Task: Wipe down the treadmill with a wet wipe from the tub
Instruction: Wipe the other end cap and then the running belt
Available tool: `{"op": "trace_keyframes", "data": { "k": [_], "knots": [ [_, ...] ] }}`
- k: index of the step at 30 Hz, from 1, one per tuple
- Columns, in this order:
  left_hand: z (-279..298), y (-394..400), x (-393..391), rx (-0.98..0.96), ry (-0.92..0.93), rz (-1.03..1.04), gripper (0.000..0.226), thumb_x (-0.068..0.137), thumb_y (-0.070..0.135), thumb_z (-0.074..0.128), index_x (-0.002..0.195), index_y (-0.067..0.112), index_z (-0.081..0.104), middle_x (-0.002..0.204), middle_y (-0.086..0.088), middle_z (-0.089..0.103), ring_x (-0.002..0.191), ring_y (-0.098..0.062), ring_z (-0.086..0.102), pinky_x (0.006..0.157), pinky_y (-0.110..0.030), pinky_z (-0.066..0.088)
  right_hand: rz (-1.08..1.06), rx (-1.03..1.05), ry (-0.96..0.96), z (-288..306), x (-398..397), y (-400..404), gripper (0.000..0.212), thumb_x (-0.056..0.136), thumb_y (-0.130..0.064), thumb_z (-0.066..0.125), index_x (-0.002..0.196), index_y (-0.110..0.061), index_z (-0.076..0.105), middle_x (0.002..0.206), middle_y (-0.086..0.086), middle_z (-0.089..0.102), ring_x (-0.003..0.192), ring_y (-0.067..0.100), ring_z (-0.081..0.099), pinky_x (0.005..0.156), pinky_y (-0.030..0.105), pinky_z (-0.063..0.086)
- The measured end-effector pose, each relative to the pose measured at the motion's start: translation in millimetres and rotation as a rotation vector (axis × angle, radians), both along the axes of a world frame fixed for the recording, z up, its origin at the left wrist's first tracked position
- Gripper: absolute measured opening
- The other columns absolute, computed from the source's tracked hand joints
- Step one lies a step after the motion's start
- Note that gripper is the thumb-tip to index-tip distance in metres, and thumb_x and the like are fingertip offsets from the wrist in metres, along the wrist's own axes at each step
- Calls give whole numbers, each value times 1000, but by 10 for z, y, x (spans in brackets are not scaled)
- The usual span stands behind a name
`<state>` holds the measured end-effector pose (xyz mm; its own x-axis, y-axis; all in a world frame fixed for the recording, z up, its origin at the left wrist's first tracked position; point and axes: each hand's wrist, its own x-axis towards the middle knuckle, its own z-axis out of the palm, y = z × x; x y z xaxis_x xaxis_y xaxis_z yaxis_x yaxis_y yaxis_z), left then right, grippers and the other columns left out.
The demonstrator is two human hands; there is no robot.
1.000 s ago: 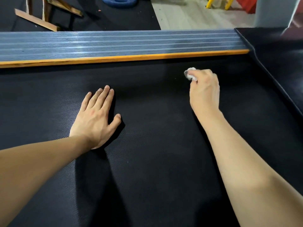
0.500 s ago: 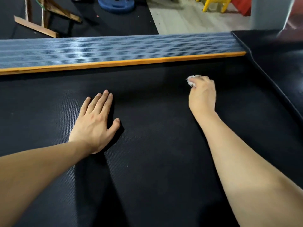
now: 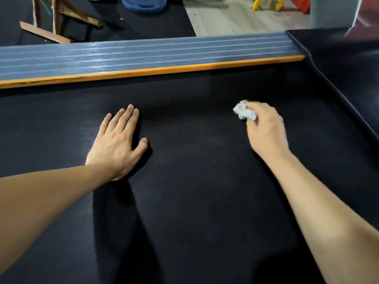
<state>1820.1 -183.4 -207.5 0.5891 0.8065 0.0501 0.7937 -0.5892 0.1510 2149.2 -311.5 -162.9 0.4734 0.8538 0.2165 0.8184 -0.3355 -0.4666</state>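
Since the earlier frames, the right hand [image 3: 266, 130] has drawn back toward the person across the treadmill belt [image 3: 194, 201], away from the orange strip [image 3: 151, 71] it was close to a second ago, while the left hand [image 3: 117, 144] has kept its place. That left hand lies flat on the belt, palm down, its four fingers straight and close together, the thumb set apart to the side. The right hand, slightly blurred, has its fingers curled round one crumpled white wipe [image 3: 245, 112], which sticks out past the fingertips at the hand's far side, down at the belt; whether it touches the belt cannot be told. The two hands are well apart.

Beyond the orange strip runs one grey ribbed side rail [image 3: 143, 54]. A black raised edge [image 3: 338, 93] borders the belt on the right. On the floor behind lie one blue weight plate [image 3: 143, 4], one wooden frame [image 3: 59, 19] and one yellow chair [image 3: 266, 3], only partly seen at the top.

No brand, label or writing can be read anywhere.
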Motion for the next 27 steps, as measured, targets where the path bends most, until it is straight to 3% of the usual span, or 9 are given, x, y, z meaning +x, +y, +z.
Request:
{"op": "trace_keyframes", "data": {
  "k": [3,6,8,11,20,22,24,26,27],
  "knots": [
    [1,12,-1,5,24,0,84,93,61,19,163,14,14,171,-3,9,157,-19,7,128,-42,3,126,-87,-43,-12,122,-68,27,102,-21,47,114,-10,68,130,1,61,109,9,52,90,26,43],
    [2,12,7,0,26,6,84,92,62,17,163,16,13,171,0,7,157,-16,4,128,-39,1,166,-165,-192,55,327,48,37,103,-26,42,120,-14,73,154,4,44,139,20,38,112,31,31],
    [-1,12,-10,-7,38,9,84,92,62,17,163,17,12,171,1,5,157,-15,2,128,-38,0,224,-233,-296,106,414,28,30,99,-14,47,108,-11,76,140,13,55,126,33,48,106,41,41],
    [-25,35,9,5,43,2,85,92,62,18,163,16,12,171,0,6,157,-17,4,128,-39,1,325,-299,-391,173,516,-51,15,94,-8,56,98,-10,70,102,14,62,94,36,59,82,48,51],
    [5,-19,29,51,-3,5,91,88,66,16,161,14,22,169,-6,17,156,-25,15,127,-42,8,-65,-68,-256,-142,-232,154,29,91,-6,51,109,-15,72,108,12,68,102,33,61,81,35,45],
    [53,-170,16,139,-34,79,80,93,57,27,155,8,34,163,-15,32,149,-37,30,123,-51,21,90,-49,-277,-169,-868,252,21,92,-8,53,94,-18,72,96,8,68,92,31,64,72,32,43],
    [102,-499,12,133,-112,193,63,97,40,41,146,1,42,154,-22,42,138,-44,41,114,-56,32,334,-16,-335,-224,-1532,331,22,84,-8,59,68,-24,56,80,3,57,77,29,60,62,33,34],
    [94,-967,-84,59,-135,224,60,94,39,38,140,2,45,150,-24,44,132,-45,46,112,-56,35,535,-39,-415,-281,-1838,371,28,78,-10,57,67,-24,35,79,0,43,72,26,52,61,36,28],
    [75,-1215,-185,30,-124,204,64,93,43,33,142,4,44,153,-21,42,136,-43,44,115,-54,32,558,-67,-384,-238,-1813,324,24,78,-14,57,71,-22,35,78,1,42,71,26,50,60,37,27]
  ]
}}
